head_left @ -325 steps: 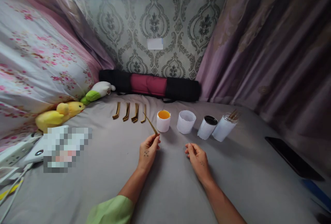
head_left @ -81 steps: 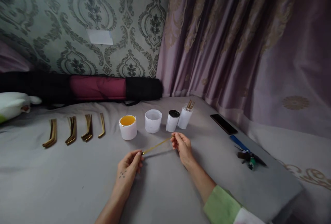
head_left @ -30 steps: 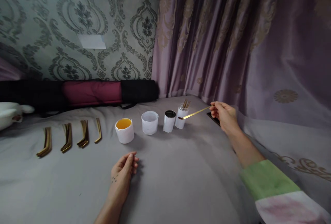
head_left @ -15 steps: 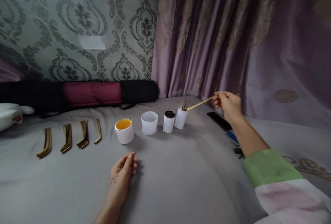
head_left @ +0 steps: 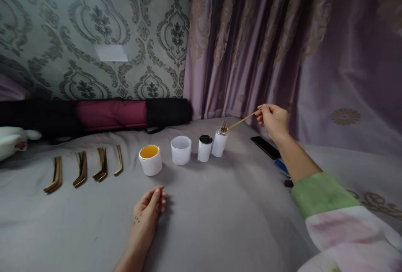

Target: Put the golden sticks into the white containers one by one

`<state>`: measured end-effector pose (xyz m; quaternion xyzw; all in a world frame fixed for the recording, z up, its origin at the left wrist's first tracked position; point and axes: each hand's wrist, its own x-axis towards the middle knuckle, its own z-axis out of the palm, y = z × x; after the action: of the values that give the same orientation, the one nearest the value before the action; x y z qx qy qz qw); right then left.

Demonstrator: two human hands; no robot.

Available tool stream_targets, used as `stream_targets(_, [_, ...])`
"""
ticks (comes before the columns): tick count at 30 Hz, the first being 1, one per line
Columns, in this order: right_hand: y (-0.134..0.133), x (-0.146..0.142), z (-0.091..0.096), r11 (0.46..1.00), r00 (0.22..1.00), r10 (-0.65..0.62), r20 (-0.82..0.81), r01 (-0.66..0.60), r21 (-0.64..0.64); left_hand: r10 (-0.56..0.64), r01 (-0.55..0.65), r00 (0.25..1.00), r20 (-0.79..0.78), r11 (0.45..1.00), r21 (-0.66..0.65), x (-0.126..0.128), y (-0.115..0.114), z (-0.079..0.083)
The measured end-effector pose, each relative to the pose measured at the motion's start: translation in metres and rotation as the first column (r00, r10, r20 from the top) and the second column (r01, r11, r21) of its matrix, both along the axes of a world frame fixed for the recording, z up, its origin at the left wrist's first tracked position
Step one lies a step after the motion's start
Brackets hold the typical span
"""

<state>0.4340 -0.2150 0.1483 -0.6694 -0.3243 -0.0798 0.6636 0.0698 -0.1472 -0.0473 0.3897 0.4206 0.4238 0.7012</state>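
My right hand (head_left: pixel 273 121) pinches a thin gold strip (head_left: pixel 243 120) by its upper end. The strip slants down to the left, its lower tip at the rim of a tall white cup (head_left: pixel 220 145) that holds several brown-gold strips (head_left: pixel 225 126) standing up. Left of that cup is a white cup with a black inside (head_left: pixel 204 151). My left hand (head_left: pixel 151 205) rests on the grey sheet, thumb against curled fingers, with nothing visible in it. Just beyond it stands a white tub with a yellow inside (head_left: pixel 150 164), next to a translucent white tub (head_left: pixel 181 154).
Bent gold strips lie in bundles (head_left: pixel 81 169) on the left of the sheet (head_left: pixel 201 226). A dark phone (head_left: pixel 265 147) and a blue object (head_left: pixel 280 165) lie near my right forearm. Behind are a black and maroon roll (head_left: pixel 111 113), a patterned wall and purple curtains (head_left: pixel 245 41).
My right hand has risen slightly and shifted a little left with the gold strip, whose lower tip stays by the tall cup's rim. My left hand has barely moved.
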Motion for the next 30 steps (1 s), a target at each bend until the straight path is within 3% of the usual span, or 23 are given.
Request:
stream_targets(18, [0.019, 0.002, -0.012, 0.977, 0.948, -0.015, 0.318, 0.082, -0.199, 0.005, -0.005, 1.0, 0.011, 1.0, -0.001, 0.0, 0.0, 0.001])
stream_targets(30, [0.034, -0.012, -0.023, 0.929, 0.942, 0.046, 0.331, 0.081, -0.361, 0.018, -0.018, 1.0, 0.002, 1.0, 0.004, 0.0, -0.002, 0.005])
